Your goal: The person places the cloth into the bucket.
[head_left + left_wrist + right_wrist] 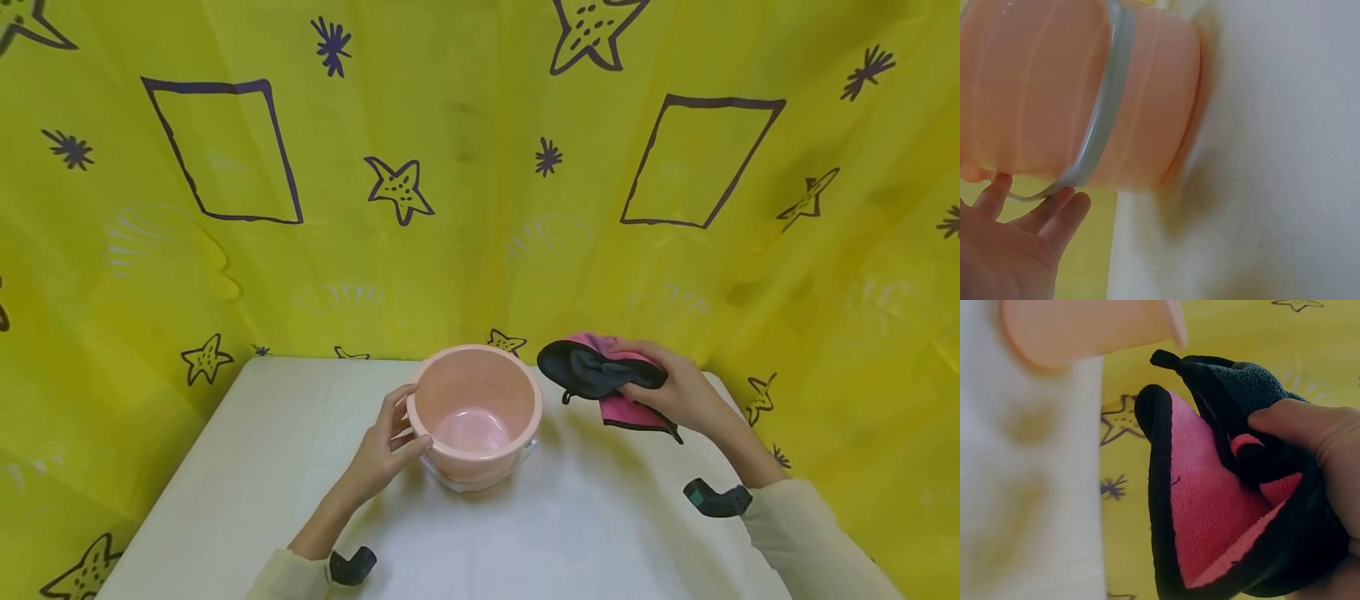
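Note:
A pale pink bucket [474,467] with a white handle [1100,112] stands upright on the white table. My left hand [378,450] holds it at its left side, thumb and fingers spread around the wall just by the rim. In the left wrist view several fingertips [1002,180] touch the wall and the handle's end. Right of the bucket, my right hand [678,387] grips a folded cleaning cloth [1210,487] in the air above the table. The cloth is pink on one side and dark grey on the other, with black edging and a small loop.
The white table [225,483] reaches back to a yellow curtain [465,250] printed with stars and frames. The curtain also hangs along both sides. A dark wrist device [716,498] sits at the right sleeve, and another [352,567] at the left.

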Motion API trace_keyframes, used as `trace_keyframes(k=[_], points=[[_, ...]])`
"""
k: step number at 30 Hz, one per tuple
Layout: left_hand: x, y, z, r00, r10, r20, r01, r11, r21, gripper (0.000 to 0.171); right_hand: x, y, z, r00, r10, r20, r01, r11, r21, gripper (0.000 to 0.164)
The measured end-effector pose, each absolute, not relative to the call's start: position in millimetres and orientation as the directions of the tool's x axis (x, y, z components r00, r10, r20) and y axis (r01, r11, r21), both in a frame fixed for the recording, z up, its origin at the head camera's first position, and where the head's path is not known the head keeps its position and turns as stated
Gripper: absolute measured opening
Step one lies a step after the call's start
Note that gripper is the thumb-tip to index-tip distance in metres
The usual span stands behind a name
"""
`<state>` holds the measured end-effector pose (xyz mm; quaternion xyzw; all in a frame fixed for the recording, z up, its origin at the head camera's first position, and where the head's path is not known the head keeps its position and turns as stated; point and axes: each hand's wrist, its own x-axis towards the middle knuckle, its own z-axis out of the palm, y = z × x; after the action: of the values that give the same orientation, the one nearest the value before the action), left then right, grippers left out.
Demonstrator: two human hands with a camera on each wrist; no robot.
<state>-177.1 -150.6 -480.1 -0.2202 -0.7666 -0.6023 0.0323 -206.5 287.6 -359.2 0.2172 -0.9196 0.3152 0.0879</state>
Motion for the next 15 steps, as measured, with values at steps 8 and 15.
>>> trace_keyframes(k=[8, 15], points=[[-177.3, -149.3, -482.1, -0.886, 0.306, 0.349, 0.398, 0.116, 0.910, 0.074, -220.5, 269.9, -334.0, -0.840, -0.416, 0.349, -0.542, 0.663, -0.515, 0.052], [-176.3, -149.1, -483.0, -0.891, 0.294, 0.347, 0.387, 0.090, 0.918, 0.074, -227.9, 245.1, -313.6, -0.805, -0.510, 0.303, -0.589, 0.626, -0.511, 0.052]])
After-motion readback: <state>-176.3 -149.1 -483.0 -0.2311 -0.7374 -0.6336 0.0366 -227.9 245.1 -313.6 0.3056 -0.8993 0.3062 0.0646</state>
